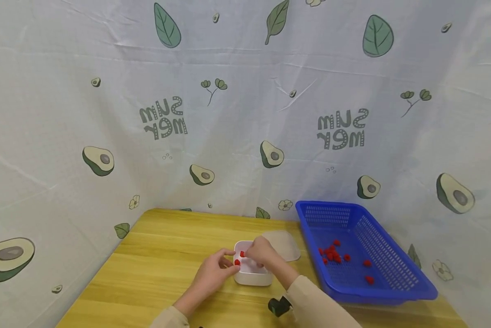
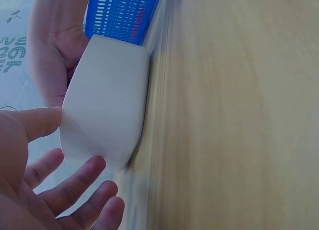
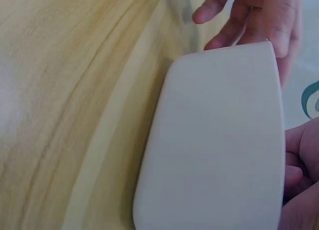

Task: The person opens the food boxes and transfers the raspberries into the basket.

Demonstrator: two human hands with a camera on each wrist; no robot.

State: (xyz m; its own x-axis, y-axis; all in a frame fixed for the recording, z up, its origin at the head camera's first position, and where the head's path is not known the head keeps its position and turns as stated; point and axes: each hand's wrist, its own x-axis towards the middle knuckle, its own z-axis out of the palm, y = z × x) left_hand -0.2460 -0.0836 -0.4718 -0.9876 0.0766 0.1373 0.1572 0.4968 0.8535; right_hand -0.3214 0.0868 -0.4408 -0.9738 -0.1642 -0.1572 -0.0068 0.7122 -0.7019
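A small white box (image 1: 252, 279) with rounded corners stands uncovered on the table. Inside lie two small red pieces (image 1: 237, 262), too small to make out their kind. My left hand (image 1: 213, 273) is at the box's left side, thumb and fingers spread. In the left wrist view its thumb touches the rim and a fingertip rests against the outer wall; other fingers (image 2: 107, 192) hang loosely. My right hand (image 1: 263, 253) reaches over the rim into the box, fingers curled downward. The box wall (image 3: 214, 140) hides those fingertips in the right wrist view, so whether they hold anything is not visible.
A translucent lid (image 1: 285, 245) lies behind and right of the box. The blue perforated basket (image 1: 376, 291) on the right holds several more red pieces (image 1: 333, 255). Beside my right sleeve is a small dark object (image 1: 279, 306). A printed curtain (image 1: 237, 114) hangs behind the wooden table (image 1: 147, 269).
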